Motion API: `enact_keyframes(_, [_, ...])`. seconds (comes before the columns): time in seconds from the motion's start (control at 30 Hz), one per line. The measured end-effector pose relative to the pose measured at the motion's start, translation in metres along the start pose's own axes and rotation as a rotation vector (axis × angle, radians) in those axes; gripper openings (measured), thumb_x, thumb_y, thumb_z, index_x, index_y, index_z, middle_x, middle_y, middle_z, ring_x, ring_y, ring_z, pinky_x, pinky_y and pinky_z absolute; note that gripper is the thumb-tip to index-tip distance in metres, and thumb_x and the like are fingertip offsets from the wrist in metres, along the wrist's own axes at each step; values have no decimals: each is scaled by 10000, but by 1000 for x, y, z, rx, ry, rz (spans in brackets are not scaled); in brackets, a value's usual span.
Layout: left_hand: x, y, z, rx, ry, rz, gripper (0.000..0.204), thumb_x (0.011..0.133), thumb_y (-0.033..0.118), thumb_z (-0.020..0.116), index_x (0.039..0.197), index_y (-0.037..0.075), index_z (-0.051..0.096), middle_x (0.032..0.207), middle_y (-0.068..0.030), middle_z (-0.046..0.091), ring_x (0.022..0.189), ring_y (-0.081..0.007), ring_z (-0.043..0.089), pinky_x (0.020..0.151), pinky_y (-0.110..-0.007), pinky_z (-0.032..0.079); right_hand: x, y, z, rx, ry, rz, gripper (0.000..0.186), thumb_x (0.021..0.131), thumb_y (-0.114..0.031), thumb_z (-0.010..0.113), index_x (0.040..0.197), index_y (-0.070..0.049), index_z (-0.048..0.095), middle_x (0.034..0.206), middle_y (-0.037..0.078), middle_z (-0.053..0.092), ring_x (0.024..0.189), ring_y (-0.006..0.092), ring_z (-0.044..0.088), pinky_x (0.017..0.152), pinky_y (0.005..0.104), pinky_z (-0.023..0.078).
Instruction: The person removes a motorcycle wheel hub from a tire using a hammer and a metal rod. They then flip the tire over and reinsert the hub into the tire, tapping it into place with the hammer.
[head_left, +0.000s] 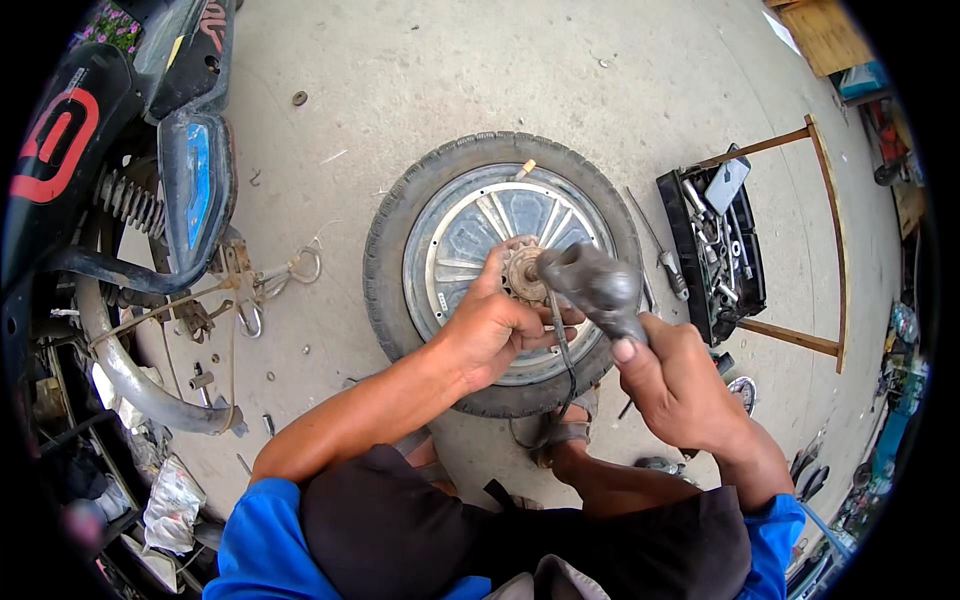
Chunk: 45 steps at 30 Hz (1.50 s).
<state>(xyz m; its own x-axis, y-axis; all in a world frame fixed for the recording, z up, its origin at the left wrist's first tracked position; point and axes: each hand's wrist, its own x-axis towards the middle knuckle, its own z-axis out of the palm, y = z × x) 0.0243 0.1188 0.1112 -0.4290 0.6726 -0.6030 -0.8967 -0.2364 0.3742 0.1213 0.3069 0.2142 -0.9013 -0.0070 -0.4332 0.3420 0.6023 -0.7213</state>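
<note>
A wheel with a black tyre (388,250) and a grey motor hub (455,215) lies flat on the floor in front of me. My left hand (495,330) is at its centre, fingers curled around a rusty toothed ring (522,270) by the axle. A dark cable (563,350) runs from the axle past these fingers toward my feet. My right hand (680,380) is closed around a hammer (600,285). The slightly blurred metal head is raised over the hub's centre and partly covers the axle. Near the rim stands a tan valve cap (526,169).
To the right, a black toolbox (712,320) holds sockets and a phone (727,186), beside a wooden frame (828,230). A screwdriver (672,275) lies between toolbox and tyre. On the left stands a partly dismantled scooter (150,270), with small parts scattered on the concrete floor (330,60).
</note>
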Motion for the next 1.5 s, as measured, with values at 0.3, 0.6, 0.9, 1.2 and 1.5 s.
enact_keyframes(0.3, [-1,-2,-5,5,8,-1,948,675,-200,469,1513,175,234,1281,-157,492,1103,-368,653,972,-555,541,-16,-13,-3,244,184,-114,613,1037,-576,457,869,7,548,563,10,502,439,77,448,405,245,350])
enact_keyframes(0.6, [-1,1,-6,11,11,2,976,673,-198,484,1530,184,214,1268,-164,493,1086,-375,658,972,-552,543,-16,-27,-12,319,183,-177,587,1058,-556,426,871,-8,518,555,9,492,446,61,449,407,231,333])
enact_keyframes(0.9, [-1,-1,-4,15,7,-3,1006,689,-197,489,1555,197,163,1294,-187,505,1101,-370,653,969,-551,545,-22,-25,-19,317,184,-102,612,1050,-574,422,905,11,533,544,5,479,427,67,449,397,237,336])
enact_keyframes(1.2, [2,-5,-10,13,31,13,965,696,-203,479,1539,182,209,1325,-179,510,1099,-334,650,961,-522,547,-8,-16,-10,321,168,-90,587,1059,-546,443,894,11,527,555,-3,466,445,62,435,408,238,338])
enact_keyframes(1.5, [-1,-4,-5,20,47,6,927,698,-196,494,1510,188,262,1283,-136,503,1107,-362,646,982,-536,549,-2,-5,-7,327,80,13,570,1049,-550,479,866,-10,495,584,-4,479,463,62,448,418,242,361])
